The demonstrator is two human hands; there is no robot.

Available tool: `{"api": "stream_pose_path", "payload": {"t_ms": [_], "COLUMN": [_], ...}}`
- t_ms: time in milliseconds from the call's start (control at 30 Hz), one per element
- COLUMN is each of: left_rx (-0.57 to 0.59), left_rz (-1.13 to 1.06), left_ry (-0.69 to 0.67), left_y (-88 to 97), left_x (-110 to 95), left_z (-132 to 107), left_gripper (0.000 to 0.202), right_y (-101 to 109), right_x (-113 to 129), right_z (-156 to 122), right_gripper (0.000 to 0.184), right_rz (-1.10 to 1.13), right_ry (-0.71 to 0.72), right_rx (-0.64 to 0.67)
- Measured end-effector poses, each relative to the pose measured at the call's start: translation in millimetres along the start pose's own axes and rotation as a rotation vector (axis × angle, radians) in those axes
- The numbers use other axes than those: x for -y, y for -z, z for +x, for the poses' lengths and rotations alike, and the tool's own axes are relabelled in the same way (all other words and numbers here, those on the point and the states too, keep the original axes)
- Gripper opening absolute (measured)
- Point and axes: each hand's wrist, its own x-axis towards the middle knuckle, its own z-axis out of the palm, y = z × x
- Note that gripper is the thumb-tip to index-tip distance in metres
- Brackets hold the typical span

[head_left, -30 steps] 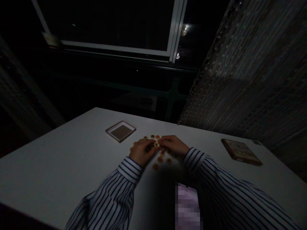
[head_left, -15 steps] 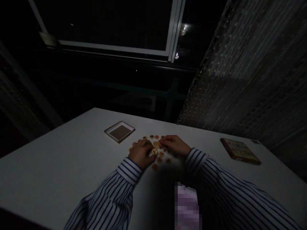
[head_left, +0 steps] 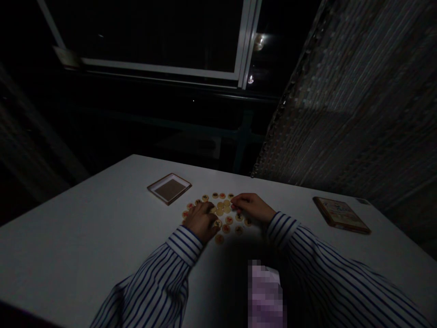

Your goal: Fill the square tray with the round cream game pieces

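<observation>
Several small round tan discs (head_left: 223,212) with dark marks lie spread on a white table (head_left: 85,237). My left hand (head_left: 201,219) rests on the discs at the left of the group, fingers curled down over them. My right hand (head_left: 251,206) sits at the right of the group, fingers bent and tips pinched near a disc. Both sleeves are striped white and blue. The dim light hides what, if anything, each hand grips.
An open shallow box tray (head_left: 169,187) with a brown inside lies just left of the discs. A flat box lid (head_left: 341,214) with a picture lies at the right of the table. A beaded curtain (head_left: 341,105) hangs behind, and a dark window (head_left: 153,36) stands beyond.
The disc held up between both hands has gone down among the others. My hands have drifted apart, the left lower on the table, the right slightly to the right.
</observation>
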Motion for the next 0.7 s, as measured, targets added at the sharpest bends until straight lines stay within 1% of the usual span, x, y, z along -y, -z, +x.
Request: {"api": "stream_pose_path", "payload": {"t_ms": [200, 333, 433, 533, 600, 700], "left_rx": [0.014, 0.028, 0.030, 0.010, -0.024, -0.097], "left_rz": [0.004, -0.014, -0.029, -0.059, -0.088, -0.104], "left_ry": [-0.018, -0.021, -0.020, -0.005, 0.021, 0.066], "left_y": [-1.8, -3.6, -5.3, -2.8, 2.4, 13.9], "left_x": [2, 3, 4, 4, 5, 10], "left_z": [0, 0, 0, 1, 4, 14], "left_gripper": [0.021, 0.021, 0.024, 0.032, 0.033, 0.029], "right_y": [2, 2, 5, 11, 15, 21], "right_x": [-8, -14, -17, -14, -9, -2], "right_z": [4, 8, 11, 12, 11, 10], "right_gripper": [0.021, 0.023, 0.026, 0.025, 0.024, 0.025], "right_rz": [-0.038, -0.113, -0.258, -0.445, -0.557, -0.701], "right_ry": [0.020, 0.061, 0.115, 0.175, 0.205, 0.242], "right_rx": [0.008, 0.005, -0.041, -0.095, -0.102, -0.097]}}
